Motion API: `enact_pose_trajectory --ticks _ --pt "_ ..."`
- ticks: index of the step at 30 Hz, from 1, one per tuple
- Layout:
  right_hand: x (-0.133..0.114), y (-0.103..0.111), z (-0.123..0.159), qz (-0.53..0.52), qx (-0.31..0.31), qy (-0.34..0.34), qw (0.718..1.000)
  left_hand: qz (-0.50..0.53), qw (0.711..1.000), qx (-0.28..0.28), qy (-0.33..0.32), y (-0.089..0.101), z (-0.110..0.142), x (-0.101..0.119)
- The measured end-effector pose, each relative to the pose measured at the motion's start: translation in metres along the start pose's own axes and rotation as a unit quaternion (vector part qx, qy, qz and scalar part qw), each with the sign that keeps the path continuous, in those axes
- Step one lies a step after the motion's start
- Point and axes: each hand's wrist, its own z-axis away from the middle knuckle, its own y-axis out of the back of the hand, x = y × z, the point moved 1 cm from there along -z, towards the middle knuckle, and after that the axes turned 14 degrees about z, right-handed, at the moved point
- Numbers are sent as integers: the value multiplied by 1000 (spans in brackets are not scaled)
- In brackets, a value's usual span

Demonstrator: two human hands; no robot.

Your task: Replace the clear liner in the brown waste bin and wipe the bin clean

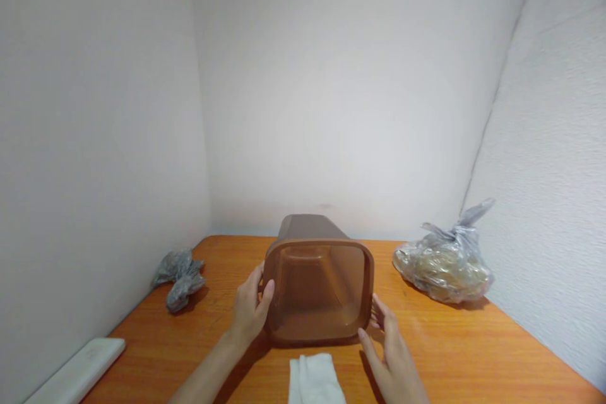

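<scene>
Head view: brown bin (317, 293) mid-table, on its side, mouth facing me. My left hand (250, 310) grasps the rim at its left side, thumb in front; my right hand (392, 353) grasps lower right, thumb at the corner, fingers alongside, looks lighter. Risk, my guess: uneven holds, smooth plastic, so the right corner slips and the bin twists or rolls. Lowering or pulling it nearer could catch the white cloth (318, 380), just in front of the lower rim; that's the main obstruction. Around: knotted grey bag (180, 281) left, filled clear bag (445, 265) right, white slab-like object (78, 371) near left, all on the wooden table (454, 353). Wide sideways swing might bump the bags; walls (331, 88) limit room behind.
</scene>
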Motion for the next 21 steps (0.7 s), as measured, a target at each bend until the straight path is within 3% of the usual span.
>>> enact_pose_trajectory --ticks 6,10,14,16,17,19,21 --pt "11 -1 1 -30 -5 -4 1000 -18 1000 -6 -20 2 9 -16" --pt "10 2 2 -19 -2 5 1000 -12 999 -26 -20 4 13 -15" --pt "0 13 3 55 137 33 988 17 999 -40 -3 8 15 -6" --pt "-9 20 6 96 206 84 970 40 998 -42 16 9 15 -1" --pt "-14 22 7 113 211 122 963 57 998 -32 23 9 15 2" --pt "-26 23 9 142 160 197 957 101 994 15 32 8 16 8" --pt "-36 18 11 174 57 237 954 127 988 82 18 6 18 16"
